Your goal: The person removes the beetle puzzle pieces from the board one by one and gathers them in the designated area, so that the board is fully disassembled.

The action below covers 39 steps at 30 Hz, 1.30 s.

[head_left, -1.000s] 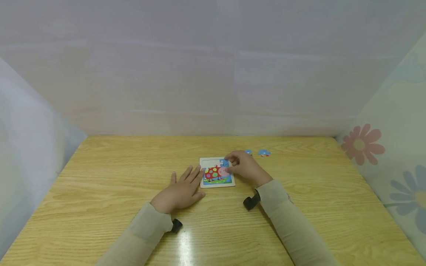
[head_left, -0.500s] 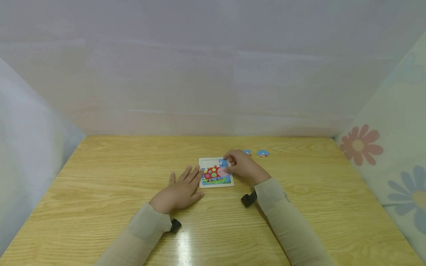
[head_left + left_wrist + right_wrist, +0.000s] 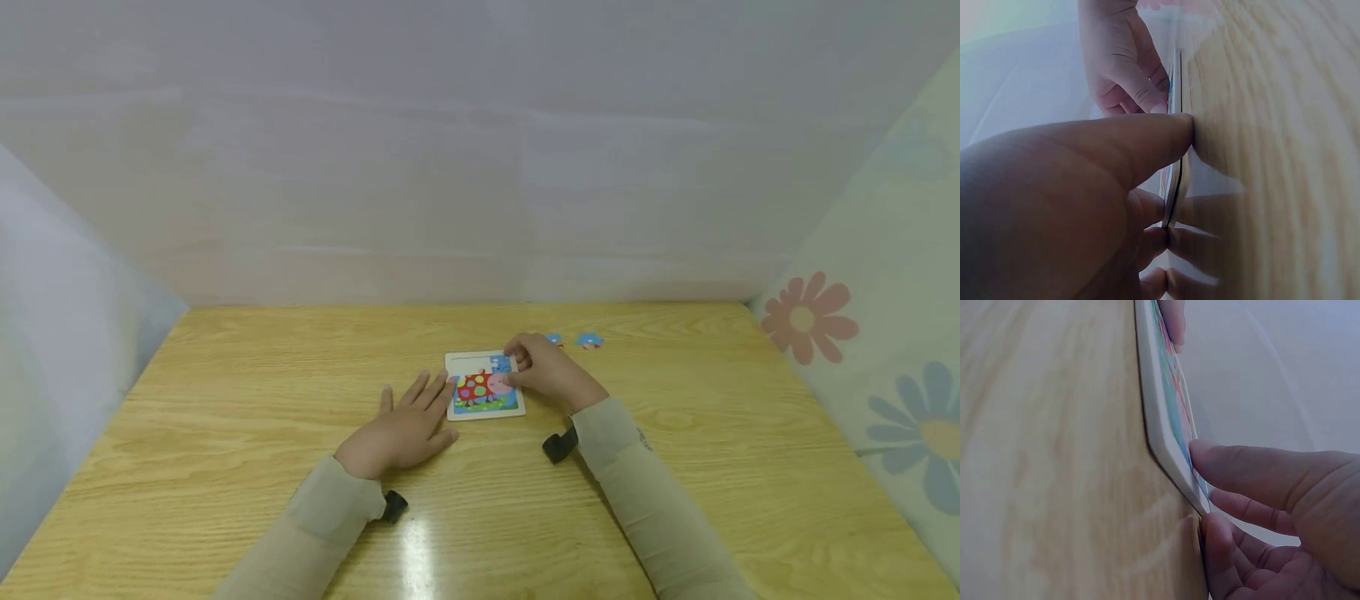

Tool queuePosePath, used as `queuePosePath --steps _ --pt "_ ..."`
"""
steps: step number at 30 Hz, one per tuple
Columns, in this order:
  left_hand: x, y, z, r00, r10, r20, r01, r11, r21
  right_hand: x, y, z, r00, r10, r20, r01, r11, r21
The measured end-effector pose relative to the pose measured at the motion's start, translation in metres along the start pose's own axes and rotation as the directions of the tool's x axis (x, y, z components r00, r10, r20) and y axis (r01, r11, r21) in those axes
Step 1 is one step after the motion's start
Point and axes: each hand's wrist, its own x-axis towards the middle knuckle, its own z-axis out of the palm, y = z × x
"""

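A small jigsaw puzzle (image 3: 471, 387) with a red spotted ladybird lies in a white-rimmed tray (image 3: 487, 417). At its upper right is a blue puzzle piece (image 3: 499, 364), which my right hand (image 3: 552, 372) pinches between curled fingers and thumb. In the right wrist view that thumb (image 3: 1235, 464) lies on the picture near the tray's corner, other fingers bent beside the rim. My left hand (image 3: 401, 432) lies flat with spread fingers, fingertips at the tray's left edge. The left wrist view shows its thumb (image 3: 1147, 140) stretched out near the tabletop. Bare white backing shows along the puzzle's upper left.
Behind my right hand, two loose blue puzzle pieces lie on the wooden table (image 3: 262, 375), one (image 3: 589, 340) fully visible and another (image 3: 555, 339) partly hidden. A pale cloth wall (image 3: 450, 167) rises at the back, with a flower-printed one (image 3: 885, 358) on the right.
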Motion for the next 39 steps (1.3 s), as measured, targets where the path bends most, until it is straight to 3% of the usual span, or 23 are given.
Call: queuePosePath --steps 13,23,32,39 --pt "0.0012 0.0 -0.0003 1.0 0.0 -0.006 0.0 1.0 0.002 -0.0005 -0.0025 -0.0042 0.999 -0.047 0.014 0.048 0.998 -0.038" --pt "0.0024 -0.0017 0.0018 1.0 -0.007 -0.003 0.007 1.0 0.002 -0.0007 -0.0008 -0.0024 1.0 -0.026 0.005 0.026 1.0 -0.016" --pt "0.003 -0.0025 0.0036 1.0 -0.003 -0.004 0.003 1.0 0.002 0.0001 -0.0011 -0.0027 0.999 -0.041 0.004 0.042 0.997 -0.06" --pt "0.0033 -0.0039 0.0041 1.0 -0.002 -0.009 0.002 1.0 0.009 0.0017 -0.0079 -0.0042 1.0 0.004 0.026 -0.001 0.994 -0.11"
